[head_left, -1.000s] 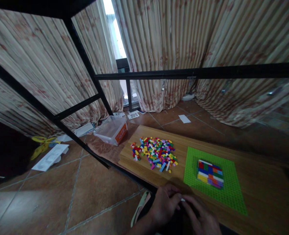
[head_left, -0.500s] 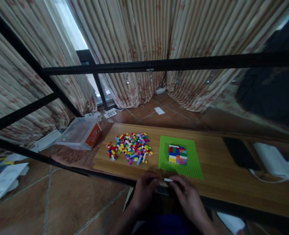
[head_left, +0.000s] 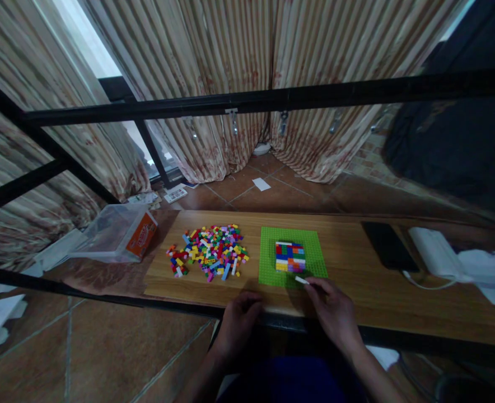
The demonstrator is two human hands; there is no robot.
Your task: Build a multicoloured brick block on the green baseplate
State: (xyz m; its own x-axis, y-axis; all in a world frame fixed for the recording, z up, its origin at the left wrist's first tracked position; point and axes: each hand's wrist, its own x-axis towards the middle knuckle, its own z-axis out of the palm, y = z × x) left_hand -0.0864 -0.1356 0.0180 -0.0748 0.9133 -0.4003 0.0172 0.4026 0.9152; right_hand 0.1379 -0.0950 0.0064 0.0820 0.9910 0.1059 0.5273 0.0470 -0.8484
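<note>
Pinched between the thumb and fingers of my right hand [head_left: 331, 305] is a narrow white toy brick [head_left: 302, 280]. It is over the near edge of the green baseplate [head_left: 268, 271], just in front of a block of many-coloured bricks [head_left: 290, 257] on that plate. My left hand [head_left: 239, 322] rests at the near edge of the table, fingers curled in towards the thumb, and I see nothing in them. Left of the baseplate lies a heap of loose coloured bricks [head_left: 218, 249].
The narrow wooden table [head_left: 344, 257] carries a black phone [head_left: 388, 246] and a white device with a cable [head_left: 434, 252] on the right. A clear plastic box with an orange label [head_left: 113, 232] stands left. A black metal rail [head_left: 256, 103] crosses beyond the table.
My right hand has moved forward with the white brick, from the table edge to over the baseplate. My left hand stays near the edge, now farther from the right. The view has shifted.
</note>
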